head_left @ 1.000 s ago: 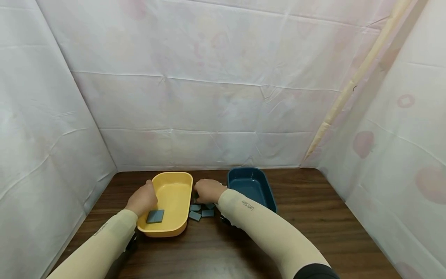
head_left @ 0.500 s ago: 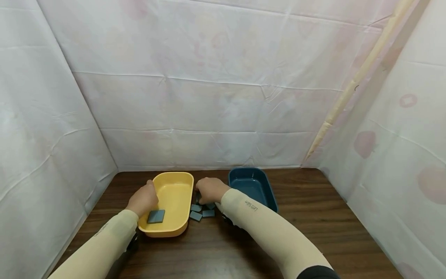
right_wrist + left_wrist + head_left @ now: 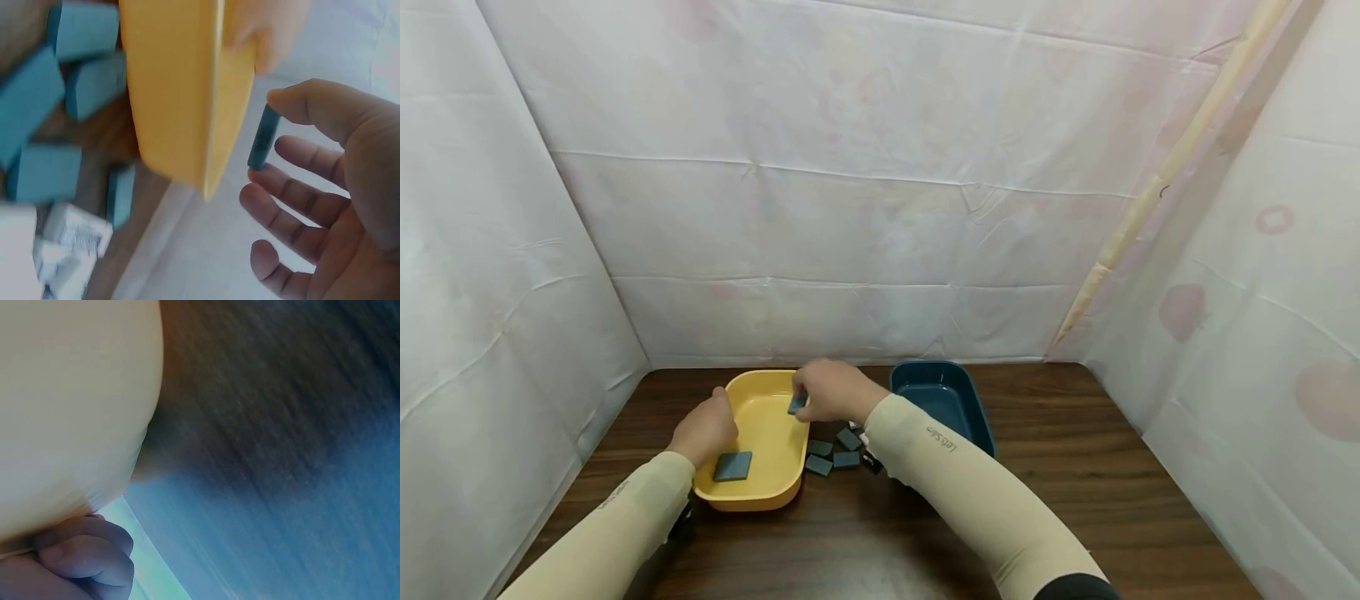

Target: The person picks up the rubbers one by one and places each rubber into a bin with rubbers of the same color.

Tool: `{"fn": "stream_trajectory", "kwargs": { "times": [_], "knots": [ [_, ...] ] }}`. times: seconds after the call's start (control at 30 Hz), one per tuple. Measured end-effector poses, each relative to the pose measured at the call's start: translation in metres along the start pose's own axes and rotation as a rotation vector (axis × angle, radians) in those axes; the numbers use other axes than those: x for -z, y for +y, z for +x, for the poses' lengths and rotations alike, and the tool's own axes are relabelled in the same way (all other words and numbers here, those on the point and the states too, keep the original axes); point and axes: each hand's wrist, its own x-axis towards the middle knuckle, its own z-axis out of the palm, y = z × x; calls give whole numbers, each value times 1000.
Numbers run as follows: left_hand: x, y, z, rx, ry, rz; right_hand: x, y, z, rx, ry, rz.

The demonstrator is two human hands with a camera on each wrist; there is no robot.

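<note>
Pinching a blue-grey tile (image 3: 264,136) by the right edge of the yellow tray (image 3: 771,433), right hand (image 3: 837,390); left hand (image 3: 706,427) gripping the other side. Dark woodgrain table (image 3: 1075,467), kinda faded fruit-print sheets (image 3: 850,225) for walls.

1. A right sleeve (image 3: 951,462) hides part of a blue tray (image 3: 936,398).
2. The left wrist view's bottom edge crops the left hand (image 3: 89,557).
3. Print blurs beyond reading on white pieces (image 3: 76,232) in the right wrist view.
</note>
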Motion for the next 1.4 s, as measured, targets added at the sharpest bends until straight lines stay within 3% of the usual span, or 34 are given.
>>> {"fn": "stream_trajectory", "kwargs": {
  "times": [0.23, 0.53, 0.83, 1.4],
  "knots": [
    [0, -7, 0, 28, -20, -17, -35, -39, 17, 120, -29, -43],
    [2, -7, 0, 16, -22, -30, -65, -63, 25, 125, -101, -170],
    [0, -7, 1, 23, -14, -42, -75, -68, 24, 127, -99, -191],
    [-2, -5, -1, 19, -4, -24, -76, -64, 22, 165, -86, -147]
  ]
}}
